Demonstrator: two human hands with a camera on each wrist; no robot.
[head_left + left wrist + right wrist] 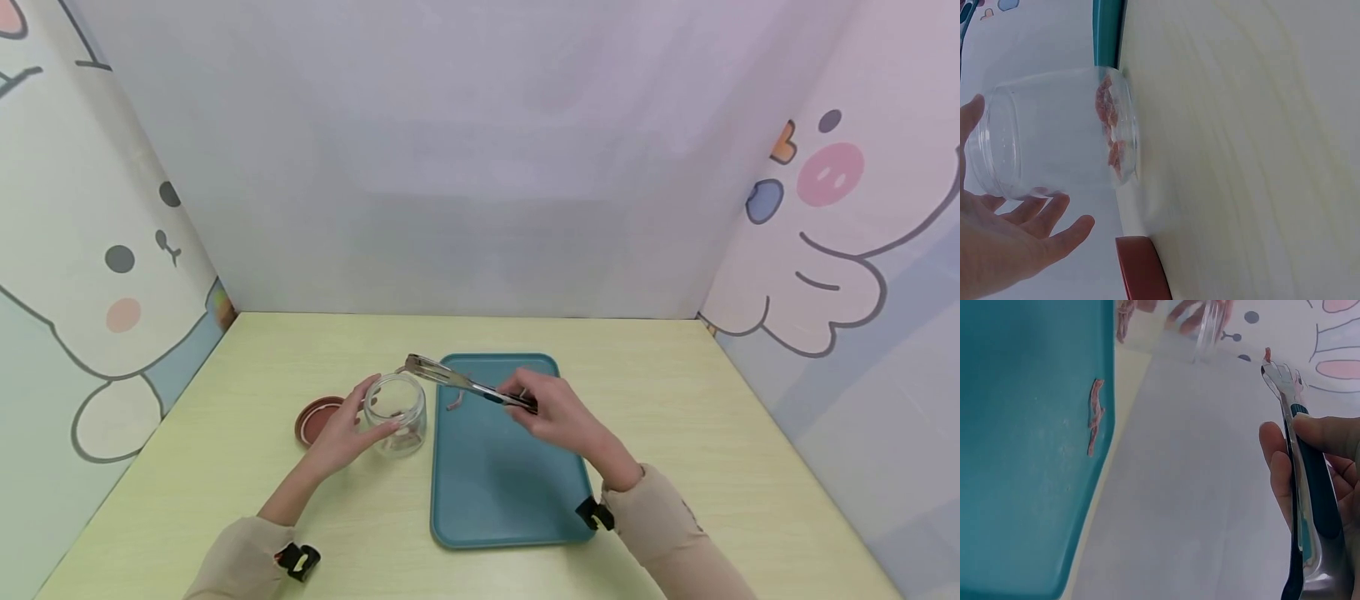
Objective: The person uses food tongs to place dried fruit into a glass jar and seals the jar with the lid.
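Observation:
My left hand holds a clear glass jar upright on the table, thumb at the near side of the rim and fingers at its left. Reddish dried-meat strips lie on the jar's bottom in the left wrist view. In my right hand are metal tongs with dark handles, tips just above the open jar mouth. A small reddish strip shows at the tong tips. Another thin strip lies on the blue-green tray, near its left edge.
A round reddish-brown lid lies on the pale wooden table, left of the jar and partly behind my left hand. The tray stands just right of the jar. A pale wall rises at the back, with cartoon-printed panels on both sides.

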